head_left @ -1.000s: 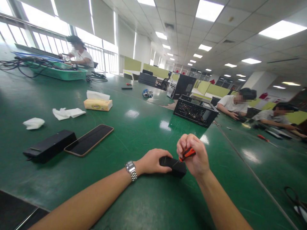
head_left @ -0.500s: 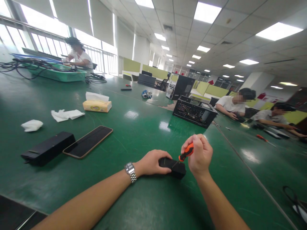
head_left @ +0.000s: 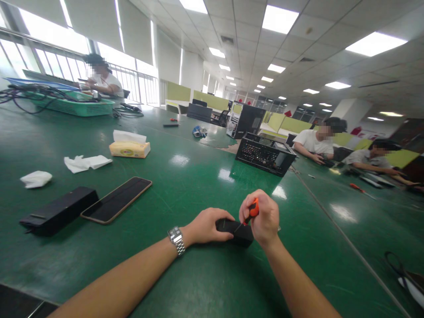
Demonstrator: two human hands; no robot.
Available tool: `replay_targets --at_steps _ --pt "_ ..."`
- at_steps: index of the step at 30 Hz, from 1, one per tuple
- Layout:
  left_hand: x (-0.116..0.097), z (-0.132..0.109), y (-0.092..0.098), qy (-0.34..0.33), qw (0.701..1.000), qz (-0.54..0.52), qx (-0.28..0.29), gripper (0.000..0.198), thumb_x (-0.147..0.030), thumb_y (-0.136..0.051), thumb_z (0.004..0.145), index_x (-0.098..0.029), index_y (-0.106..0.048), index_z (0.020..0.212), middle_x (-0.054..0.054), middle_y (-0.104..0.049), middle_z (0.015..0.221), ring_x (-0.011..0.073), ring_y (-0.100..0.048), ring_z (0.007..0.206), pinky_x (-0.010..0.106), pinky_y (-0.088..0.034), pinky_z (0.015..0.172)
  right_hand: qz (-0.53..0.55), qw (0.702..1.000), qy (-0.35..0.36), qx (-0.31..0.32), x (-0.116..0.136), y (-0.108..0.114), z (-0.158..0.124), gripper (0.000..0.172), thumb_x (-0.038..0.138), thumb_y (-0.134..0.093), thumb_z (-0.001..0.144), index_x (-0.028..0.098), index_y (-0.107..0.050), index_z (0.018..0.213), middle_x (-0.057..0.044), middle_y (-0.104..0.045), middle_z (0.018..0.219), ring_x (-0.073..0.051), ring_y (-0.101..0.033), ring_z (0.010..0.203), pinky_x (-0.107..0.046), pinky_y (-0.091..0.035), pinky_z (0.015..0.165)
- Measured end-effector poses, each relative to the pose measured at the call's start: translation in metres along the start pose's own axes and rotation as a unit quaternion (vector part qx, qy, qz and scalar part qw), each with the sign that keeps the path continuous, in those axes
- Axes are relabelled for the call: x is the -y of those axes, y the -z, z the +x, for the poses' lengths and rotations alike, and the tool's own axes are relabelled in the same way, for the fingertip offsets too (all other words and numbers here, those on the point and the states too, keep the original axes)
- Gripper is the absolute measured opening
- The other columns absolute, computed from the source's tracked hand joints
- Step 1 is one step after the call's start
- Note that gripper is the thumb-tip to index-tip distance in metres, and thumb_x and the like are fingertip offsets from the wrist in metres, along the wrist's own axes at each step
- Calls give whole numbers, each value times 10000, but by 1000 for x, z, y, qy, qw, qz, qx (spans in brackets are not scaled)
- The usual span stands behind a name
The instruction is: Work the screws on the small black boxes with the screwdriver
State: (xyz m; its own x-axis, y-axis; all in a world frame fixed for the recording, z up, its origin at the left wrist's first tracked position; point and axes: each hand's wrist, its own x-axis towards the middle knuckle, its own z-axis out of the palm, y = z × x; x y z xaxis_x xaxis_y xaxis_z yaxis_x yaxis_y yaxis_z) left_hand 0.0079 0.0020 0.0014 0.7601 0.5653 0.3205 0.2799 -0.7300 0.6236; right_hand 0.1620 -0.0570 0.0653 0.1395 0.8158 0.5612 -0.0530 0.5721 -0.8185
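My left hand (head_left: 207, 225), with a metal watch on its wrist, grips the left end of a small black box-shaped case (head_left: 243, 236) on the green table. In my closed right hand (head_left: 263, 216) is an orange and black screwdriver (head_left: 253, 208). Its thin shaft slants down to the left, and the tip is at the top of the case, near my left thumb. Whether the tip sits in a screw or slot, I cannot tell. A similar black case (head_left: 59, 210) lies to the left, beside a smartphone (head_left: 117, 199).
A tissue pack (head_left: 130, 149) and crumpled tissues (head_left: 86, 163) lie at the left. Behind them stands a green basket (head_left: 86, 108) of cables. An open computer case (head_left: 265, 154) stands ahead. Another screwdriver (head_left: 357, 188) lies at the right, near two seated people. A third person sits at the far left.
My right hand has moved left and slightly down with the screwdriver, whose tip has shifted left along the case top. My left hand keeps its grip on the case. The view has shifted slightly.
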Motion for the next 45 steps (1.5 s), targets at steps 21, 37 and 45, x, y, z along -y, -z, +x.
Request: replay_targets --at_steps 21,37,45 --pt "-3 -1 1 27 1000 -7 -3 368 -366 -705 750 -218 -656 1083 27 -687 1023 198 -615 905 281 -434 811 -524 847 8 91 -48 134 -58 264 418 -622 818 204 -614 665 -21 -621 680 -195 -553 689 -332 -438 653" --pt "-1 -2 0 28 1000 3 5 397 -389 -705 748 -234 -638 1107 27 -676 1061 210 -613 929 299 -439 841 -387 903 -143 -123 -62 172 -45 279 473 -555 820 210 -646 797 -20 -606 667 -177 -519 599 -300 -380 583" --pt "0 -1 1 25 1000 -3 10 404 -409 -708 754 -226 -640 1108 23 -679 1031 198 -610 891 286 -439 808 -174 957 -196 -128 -40 155 -56 430 541 -615 791 183 -504 580 64 -391 439 -75 -352 385 -224 -278 391"
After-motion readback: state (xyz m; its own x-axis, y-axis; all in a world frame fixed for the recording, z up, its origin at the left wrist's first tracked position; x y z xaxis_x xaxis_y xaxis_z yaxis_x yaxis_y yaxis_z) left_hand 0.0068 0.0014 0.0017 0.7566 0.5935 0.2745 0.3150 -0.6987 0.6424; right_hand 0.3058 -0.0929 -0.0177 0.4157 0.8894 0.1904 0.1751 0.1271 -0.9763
